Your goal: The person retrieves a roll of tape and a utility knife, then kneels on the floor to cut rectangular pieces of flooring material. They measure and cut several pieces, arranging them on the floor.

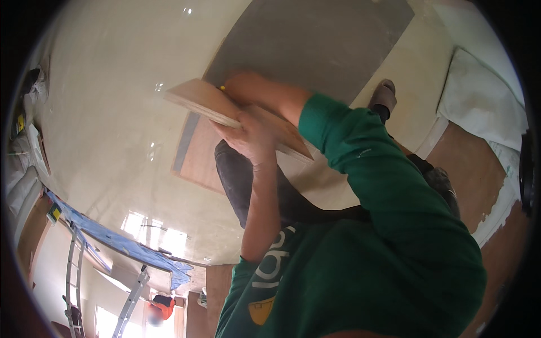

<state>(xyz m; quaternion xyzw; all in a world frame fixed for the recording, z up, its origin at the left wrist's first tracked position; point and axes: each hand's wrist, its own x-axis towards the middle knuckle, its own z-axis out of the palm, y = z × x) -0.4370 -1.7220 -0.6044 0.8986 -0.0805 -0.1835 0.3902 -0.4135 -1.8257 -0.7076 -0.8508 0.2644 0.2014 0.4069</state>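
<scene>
Shiny flr (112,124) below, wood board (204,99) gripped across curled L hand (253,139); R hand (243,85) blurred, can't tell grip

A long, straight, reddish-brown wooden board (200,96) with a smooth flat face and a pale, layered plywood-like edge is held in the left hand (255,139), slanting from upper left down to lower right. Its pale edge faces the wearer; its middle is partly covered, both ends projecting.
</scene>
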